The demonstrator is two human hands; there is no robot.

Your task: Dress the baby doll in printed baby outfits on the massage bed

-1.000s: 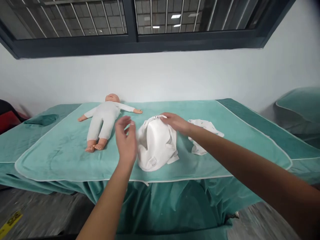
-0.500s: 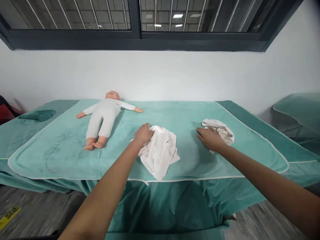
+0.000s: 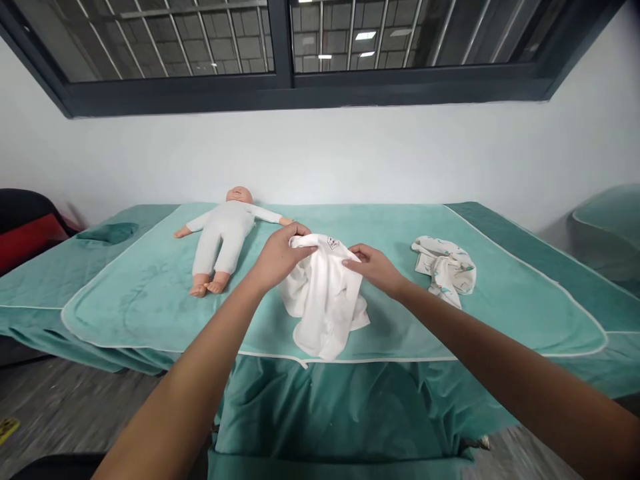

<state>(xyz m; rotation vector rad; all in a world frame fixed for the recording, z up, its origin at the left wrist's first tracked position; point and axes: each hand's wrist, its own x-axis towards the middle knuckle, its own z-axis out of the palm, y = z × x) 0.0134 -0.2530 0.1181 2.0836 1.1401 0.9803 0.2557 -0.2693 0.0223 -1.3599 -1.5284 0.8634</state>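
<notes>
A white baby garment (image 3: 327, 300) with a small dark print at its top edge is partly lifted from the bed. My left hand (image 3: 283, 257) pinches the upper left of this edge between thumb and fingers. At the upper right, my right hand (image 3: 375, 269) closes thumb and fingers on the cloth. The lower folds of the garment rest near the bed's front edge. To the right lies a crumpled white patterned baby garment (image 3: 447, 267), apart from both hands. A baby doll (image 3: 224, 230) in white lies on its back at the left.
A green cover (image 3: 135, 287) with white piping spreads over the bed against the white wall (image 3: 320, 157). Above runs a dark-framed window (image 3: 283, 87) with bars. A black and red object (image 3: 35, 233) stands at far left, and a green cushion-like shape (image 3: 613, 217) at far right.
My right hand has left the patterned garment and moved left to the white one. My left hand has raised the white garment's top edge. The view has shifted slightly left.
</notes>
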